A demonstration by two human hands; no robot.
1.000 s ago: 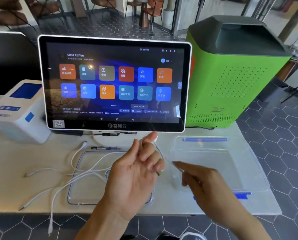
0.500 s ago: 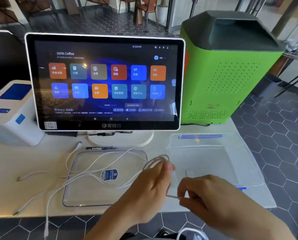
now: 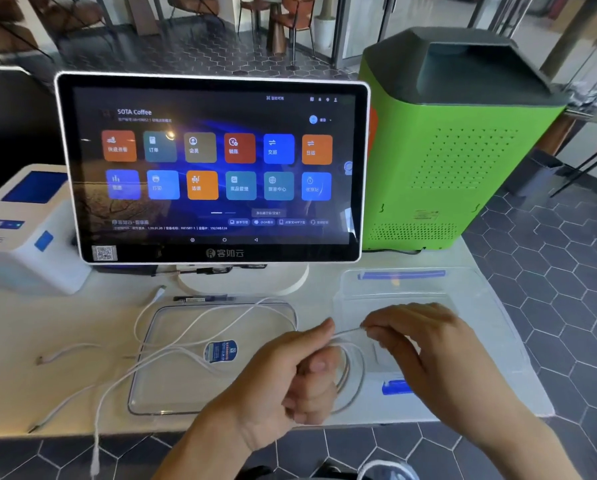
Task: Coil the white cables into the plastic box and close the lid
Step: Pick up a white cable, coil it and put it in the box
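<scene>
My left hand grips a small coil of white cable in front of me. My right hand pinches the same cable's strand just right of the left hand, over the clear plastic box. The box stands open at the table's right, with blue clips at its near and far ends. Its clear lid lies flat to the left, a blue sticker in its middle. Loose white cables trail over the lid and off the table's front edge.
A touchscreen terminal on a round stand rises behind the lid. A white receipt printer sits at the far left, a green machine at the back right. A pen lies by the lid's far edge.
My left hand turned from palm-up to a fist around a growing coil. My right hand rose and moved up beside it, laying another loop of cable on.
</scene>
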